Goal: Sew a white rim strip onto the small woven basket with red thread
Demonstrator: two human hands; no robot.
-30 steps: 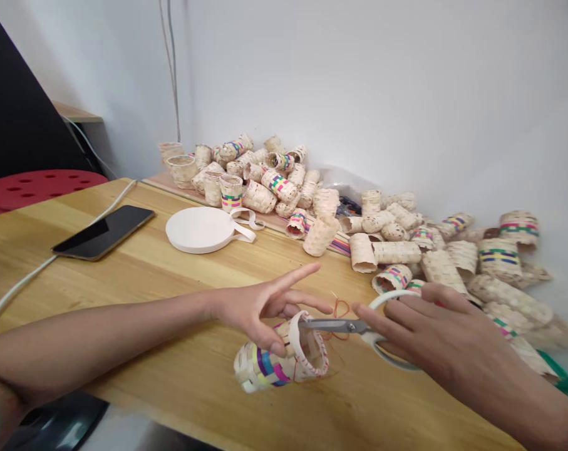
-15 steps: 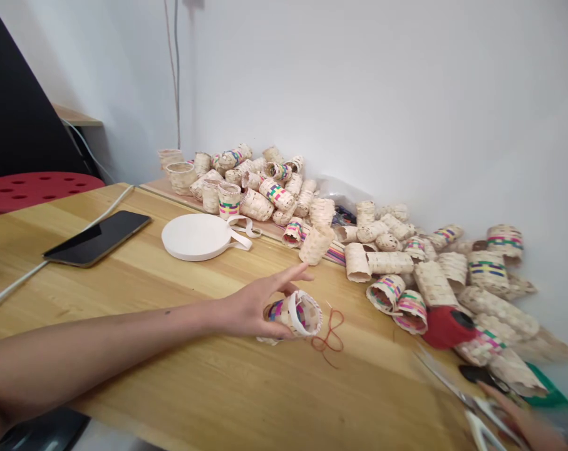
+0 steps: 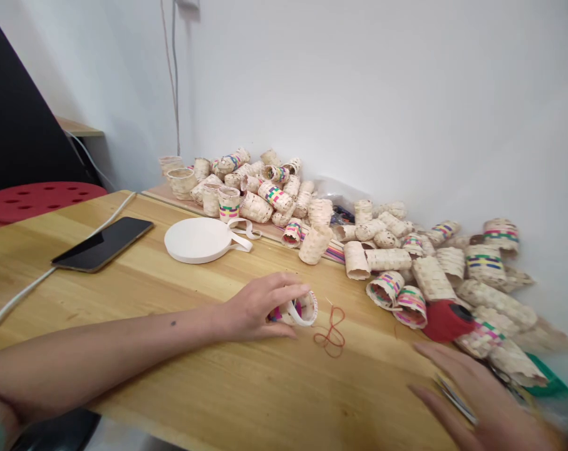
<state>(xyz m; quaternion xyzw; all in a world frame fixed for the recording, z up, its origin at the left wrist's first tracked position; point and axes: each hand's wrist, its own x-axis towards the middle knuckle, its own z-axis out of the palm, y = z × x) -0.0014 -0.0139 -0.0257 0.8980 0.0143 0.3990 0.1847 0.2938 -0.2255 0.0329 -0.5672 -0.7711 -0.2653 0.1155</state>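
Note:
My left hand (image 3: 260,307) is shut around a small woven basket (image 3: 303,310), which rests on the table with its white-bound rim facing right and its coloured band mostly hidden by my fingers. Just right of it lies a loose tangle of red thread (image 3: 330,335). My right hand (image 3: 476,401) is blurred at the lower right, fingers spread, over a pair of scissors (image 3: 455,398). Only a sliver of their blades shows. A red thread spool (image 3: 446,321) sits against the woven pieces above that hand.
The wooden table (image 3: 208,382) holds a black phone (image 3: 103,244) on a white cable (image 3: 20,300) and a white tape reel (image 3: 200,240). A large heap of woven baskets and tubes (image 3: 387,257) runs along the wall. A red stool (image 3: 34,200) stands far left.
The scissors have left the basket and are now at the lower right under my right hand. My left hand has closed around the basket, and the red thread lies on the table.

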